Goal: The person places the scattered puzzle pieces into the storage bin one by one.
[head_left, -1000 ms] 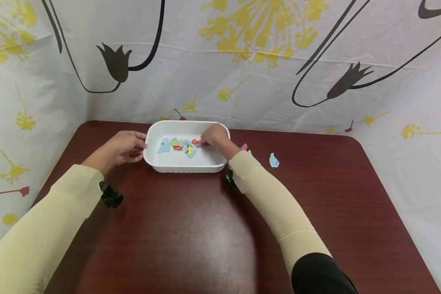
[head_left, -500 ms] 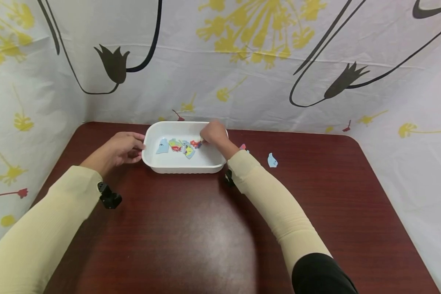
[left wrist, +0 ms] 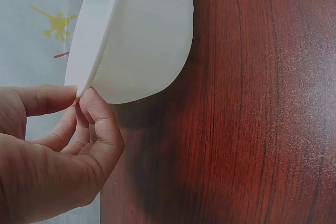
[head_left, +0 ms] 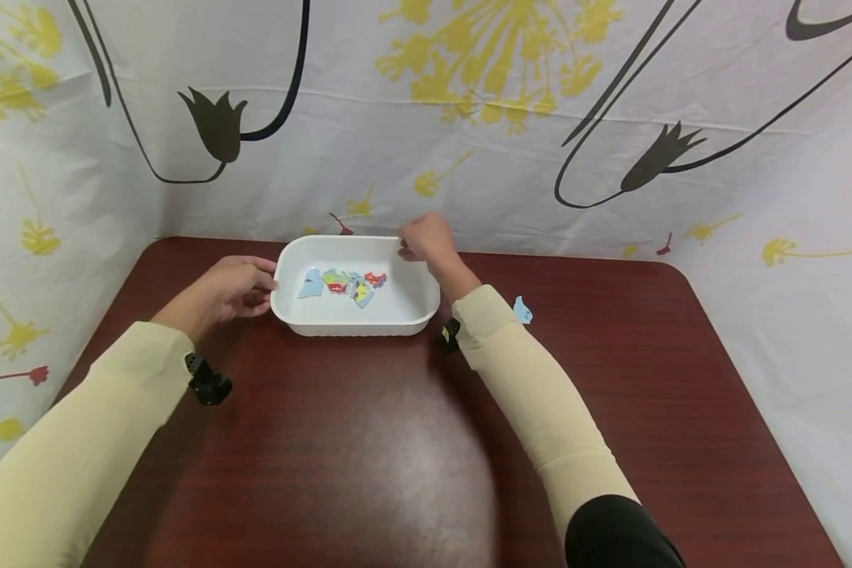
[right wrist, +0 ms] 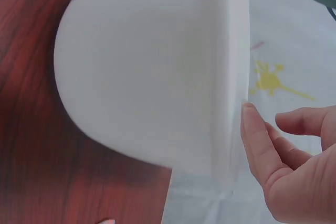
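Pieces (head_left: 337,284) are spread in the tray (head_left: 355,328) between left fingers (left wrist: 106,127) and right fingers (right wrist: 257,135); a loose piece (head_left: 521,309) is set rightward.

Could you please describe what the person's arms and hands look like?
The left sleeve and right sleeve are long and plain cream, with black cloth showing above the right one. A small black left camera and right camera are worn at the wrists. The left hand and right hand wear no gloves.
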Demonstrator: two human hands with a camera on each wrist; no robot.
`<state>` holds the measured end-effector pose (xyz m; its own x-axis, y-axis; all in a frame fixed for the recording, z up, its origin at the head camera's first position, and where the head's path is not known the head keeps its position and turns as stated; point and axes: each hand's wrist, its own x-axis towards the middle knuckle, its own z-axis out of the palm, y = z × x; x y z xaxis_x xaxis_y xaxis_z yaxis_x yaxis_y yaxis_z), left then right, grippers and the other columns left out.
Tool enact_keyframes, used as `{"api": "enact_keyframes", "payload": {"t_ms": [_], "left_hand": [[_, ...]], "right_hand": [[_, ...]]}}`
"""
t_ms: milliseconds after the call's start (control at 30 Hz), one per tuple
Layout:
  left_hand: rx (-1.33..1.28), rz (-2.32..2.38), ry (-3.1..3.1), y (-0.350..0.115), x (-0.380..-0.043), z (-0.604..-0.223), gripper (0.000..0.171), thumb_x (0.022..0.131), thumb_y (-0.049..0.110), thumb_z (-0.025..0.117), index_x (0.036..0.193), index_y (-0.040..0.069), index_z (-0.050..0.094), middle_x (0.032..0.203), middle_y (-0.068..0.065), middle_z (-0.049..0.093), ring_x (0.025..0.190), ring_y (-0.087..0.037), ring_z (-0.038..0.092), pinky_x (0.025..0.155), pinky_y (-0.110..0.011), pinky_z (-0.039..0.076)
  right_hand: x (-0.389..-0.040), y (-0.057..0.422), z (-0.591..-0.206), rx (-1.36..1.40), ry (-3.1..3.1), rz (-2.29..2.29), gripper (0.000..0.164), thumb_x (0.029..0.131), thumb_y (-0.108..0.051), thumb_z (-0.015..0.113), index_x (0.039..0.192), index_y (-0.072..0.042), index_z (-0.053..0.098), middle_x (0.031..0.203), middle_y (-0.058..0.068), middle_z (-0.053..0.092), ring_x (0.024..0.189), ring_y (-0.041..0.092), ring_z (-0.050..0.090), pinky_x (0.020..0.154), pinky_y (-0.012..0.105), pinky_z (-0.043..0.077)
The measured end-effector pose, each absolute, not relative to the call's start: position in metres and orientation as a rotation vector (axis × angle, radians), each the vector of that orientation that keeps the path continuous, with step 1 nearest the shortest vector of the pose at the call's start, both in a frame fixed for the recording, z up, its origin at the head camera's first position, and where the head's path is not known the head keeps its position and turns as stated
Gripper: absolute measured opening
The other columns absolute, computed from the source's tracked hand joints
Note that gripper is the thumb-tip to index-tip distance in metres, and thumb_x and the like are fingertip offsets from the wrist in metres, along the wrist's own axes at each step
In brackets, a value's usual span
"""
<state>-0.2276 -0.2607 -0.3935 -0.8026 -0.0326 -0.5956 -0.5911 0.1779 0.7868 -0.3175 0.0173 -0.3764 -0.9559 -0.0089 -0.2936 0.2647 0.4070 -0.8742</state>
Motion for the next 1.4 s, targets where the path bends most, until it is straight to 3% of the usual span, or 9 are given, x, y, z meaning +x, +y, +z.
{"api": "enact_keyframes", "payload": {"t_ms": [233,533,900,1133,1400], "left_hand": [[-0.58,1.665,2.015,-0.262,-0.227,-0.394,0.049,0.095,0.008,0.055,0.142,0.008,0.039,0.107,-0.008,0.05,0.073,-0.012,0.055,0.069,-0.025,0.053],[-0.582,1.649,2.015,-0.261,-0.227,-0.393,0.049,0.096,0.009,0.055,0.142,0.008,0.039,0.112,-0.009,0.048,0.075,-0.014,0.055,0.07,-0.025,0.053],[-0.584,1.618,2.029,-0.26,-0.227,-0.392,0.051,0.096,0.011,0.056,0.144,0.009,0.038,0.118,-0.011,0.046,0.081,-0.017,0.054,0.074,-0.027,0.054],[-0.579,1.618,2.029,-0.26,-0.226,-0.392,0.05,0.097,0.012,0.055,0.144,0.01,0.038,0.12,-0.011,0.046,0.081,-0.016,0.054,0.073,-0.026,0.054],[-0.585,1.624,2.035,-0.26,-0.226,-0.392,0.05,0.097,0.012,0.055,0.144,0.009,0.038,0.118,-0.011,0.046,0.081,-0.016,0.054,0.072,-0.026,0.054]], "right_hand": [[-0.319,0.041,-0.37,0.28,2.305,-1.705,0.035,0.095,-0.014,0.057,0.125,0.004,0.058,0.093,0.015,0.065,0.076,0.021,0.068,0.072,0.03,0.058],[-0.315,0.075,-0.376,0.327,2.236,-1.901,0.033,0.092,-0.012,0.055,0.119,0.007,0.057,0.081,0.014,0.065,0.065,0.021,0.068,0.074,0.036,0.059],[-0.306,0.11,-0.38,0.376,2.2,-1.927,0.037,0.094,-0.01,0.055,0.126,0.009,0.055,0.081,0.016,0.067,0.064,0.022,0.07,0.087,0.044,0.055],[-0.297,0.129,-0.384,0.397,2.263,-1.888,0.041,0.094,-0.012,0.057,0.13,0.006,0.055,0.086,0.016,0.069,0.066,0.02,0.07,0.077,0.037,0.058],[-0.286,0.15,-0.389,0.405,2.332,-1.827,0.037,0.095,-0.016,0.058,0.124,0.007,0.059,0.095,0.019,0.068,0.075,0.023,0.071,0.079,0.037,0.058]]}}
